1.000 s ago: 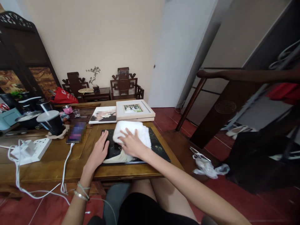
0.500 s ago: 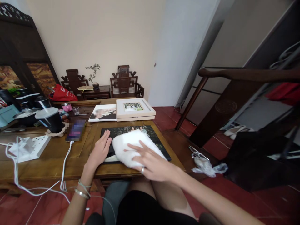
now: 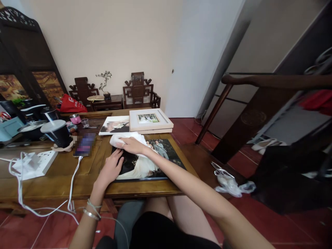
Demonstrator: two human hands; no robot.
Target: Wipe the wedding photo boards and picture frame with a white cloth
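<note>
A glossy photo panel (image 3: 144, 169), printed with a person in a pale gown and another in a grey suit, lies flat on the wooden table in front of me. My right hand (image 3: 132, 145) is pressed over a fluffy white cloth (image 3: 139, 137) at the panel's far left corner, and the cloth hides that part of the picture. The cloth bunches up around my fingers. Along the panel's left edge rests my left hand (image 3: 112, 166), fingers stretched out and holding nothing. Its fingertips come close to the cloth.
Behind the panel lie a boxed white picture frame (image 3: 166, 121) and a photo album (image 3: 109, 126). To the left are a phone (image 3: 84, 145) on a white cable, a power strip (image 3: 48, 160) and a lidded black cup (image 3: 61, 136). A wooden chair (image 3: 228, 121) stands at the right.
My right hand has moved the cloth from the middle of the panel away from me and left to the far left corner, uncovering the picture. The left hand has stayed put.
</note>
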